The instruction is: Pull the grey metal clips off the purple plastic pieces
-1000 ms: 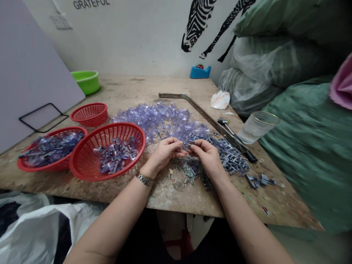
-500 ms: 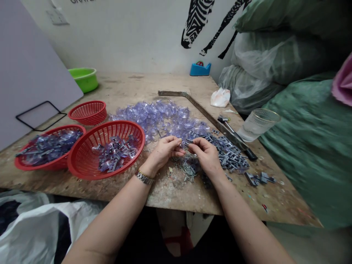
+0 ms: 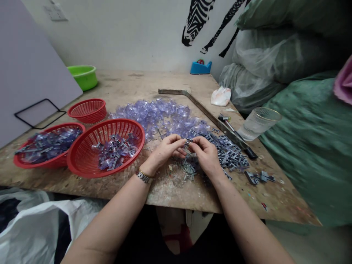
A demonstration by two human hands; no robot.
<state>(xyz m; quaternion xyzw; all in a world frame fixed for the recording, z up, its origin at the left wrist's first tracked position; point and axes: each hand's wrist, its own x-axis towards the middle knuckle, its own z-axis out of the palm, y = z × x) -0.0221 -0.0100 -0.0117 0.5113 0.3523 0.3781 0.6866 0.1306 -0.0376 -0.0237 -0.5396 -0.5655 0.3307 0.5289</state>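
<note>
My left hand (image 3: pixel 165 151) and my right hand (image 3: pixel 205 154) meet over the table, fingertips pinched together on a small grey metal clip (image 3: pixel 188 140). Just behind them spreads a heap of clear purple plastic pieces (image 3: pixel 162 116). To the right of my right hand lies a pile of grey metal clips (image 3: pixel 229 152). Small metal pins (image 3: pixel 187 169) lie scattered under my hands. A large red basket (image 3: pixel 82 161) with assembled pieces sits to the left of my left hand.
Two more red baskets, one with pieces (image 3: pixel 23 161) and one small (image 3: pixel 88 110), stand at left. A green bowl (image 3: pixel 84 76), blue tape dispenser (image 3: pixel 200 67), bent metal bar (image 3: pixel 203 110), glass of water (image 3: pixel 257 123) and stuffed sacks (image 3: pixel 302 121) surround the wooden table (image 3: pixel 132 86).
Both hands have stayed together at the same spot, shifting their fingertips slightly on the small part. The view has tilted a little.
</note>
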